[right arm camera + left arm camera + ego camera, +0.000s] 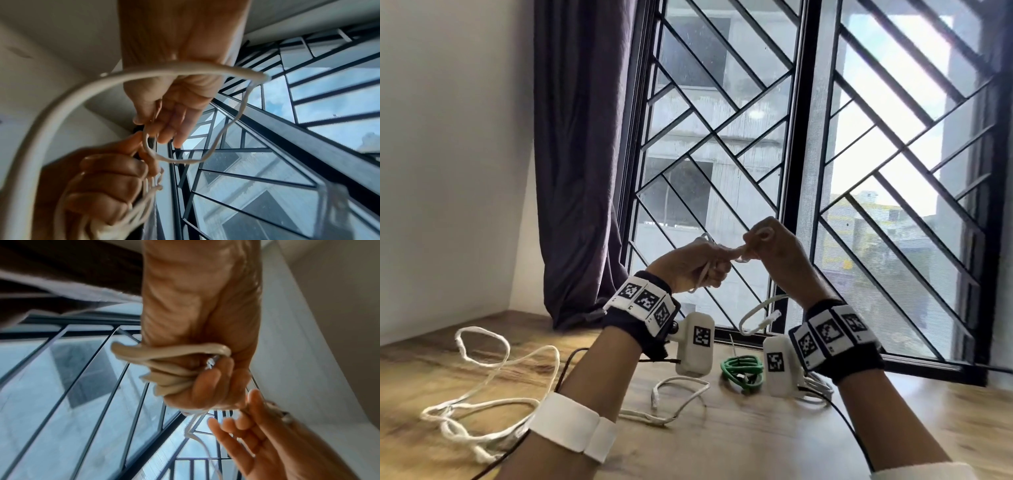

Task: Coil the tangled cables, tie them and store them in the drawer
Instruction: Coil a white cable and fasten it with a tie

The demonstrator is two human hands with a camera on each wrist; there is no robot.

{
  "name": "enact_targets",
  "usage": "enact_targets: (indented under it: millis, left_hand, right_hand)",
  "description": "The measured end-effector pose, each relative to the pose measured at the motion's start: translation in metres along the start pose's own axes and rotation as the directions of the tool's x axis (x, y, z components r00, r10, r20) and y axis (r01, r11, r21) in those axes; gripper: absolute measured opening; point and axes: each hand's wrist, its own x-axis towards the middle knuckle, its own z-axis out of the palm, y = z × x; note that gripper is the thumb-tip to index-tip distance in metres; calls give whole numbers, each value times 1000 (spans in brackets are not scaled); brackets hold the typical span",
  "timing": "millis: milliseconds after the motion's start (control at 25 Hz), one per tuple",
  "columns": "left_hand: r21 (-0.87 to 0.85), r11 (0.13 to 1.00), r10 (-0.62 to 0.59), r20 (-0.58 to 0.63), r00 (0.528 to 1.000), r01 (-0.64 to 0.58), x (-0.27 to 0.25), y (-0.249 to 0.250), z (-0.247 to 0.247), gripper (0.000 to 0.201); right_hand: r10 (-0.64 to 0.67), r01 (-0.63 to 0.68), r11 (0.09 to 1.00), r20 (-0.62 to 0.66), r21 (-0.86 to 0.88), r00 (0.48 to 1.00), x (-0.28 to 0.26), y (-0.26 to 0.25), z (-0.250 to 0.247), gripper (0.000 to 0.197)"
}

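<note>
Both hands are raised above the wooden tabletop [722, 445], in front of the barred window [756, 137]. The left hand [695, 267] is clenched around a bundle of folded white cable [174, 378]; in the left wrist view several loops of it lie packed across the palm under the curled fingers [207, 386], and one loop sticks out past the edge of the hand toward the window. A strand leaves the bundle and runs across to the right hand [774, 250], which sits just beside the left, the two nearly touching at the fingertips. The right hand pinches this thin strand between thumb and forefinger; in the right wrist view it forms an open loop [185, 159] hanging below the right fingers [176, 126], nearer the window than the left fist. The free end of the white cable, with its connector [774, 316], curls down below the right wrist, between the hands and the window sill.

On the tabletop, below the window sill and under the right wrist, lies a green cable [743, 370], coiled. Farther from the window, left of the left forearm, a long white cord [482, 377] sprawls in loose loops. Another loose white cable [681, 397] lies between the forearms, just beside the green coil. A dark curtain [582, 154] hangs at the left edge of the window.
</note>
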Motion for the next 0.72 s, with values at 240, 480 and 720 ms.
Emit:
enact_targets:
  millis: [240, 480, 720]
  left_hand:
    - [-15, 996, -80, 167, 983, 84, -4, 1, -1, 34]
    - [-186, 978, -49, 255, 966, 98, 2, 4, 3, 49]
    - [-194, 980, 33, 343, 939, 37, -14, 0, -18, 29]
  right_hand:
    - [-26, 40, 996, 176, -77, 984, -6, 7, 2, 32]
    - [10, 76, 979, 418, -188, 908, -5, 11, -13, 30]
    - [-17, -25, 637, -47, -771, 999, -7, 2, -51, 47]
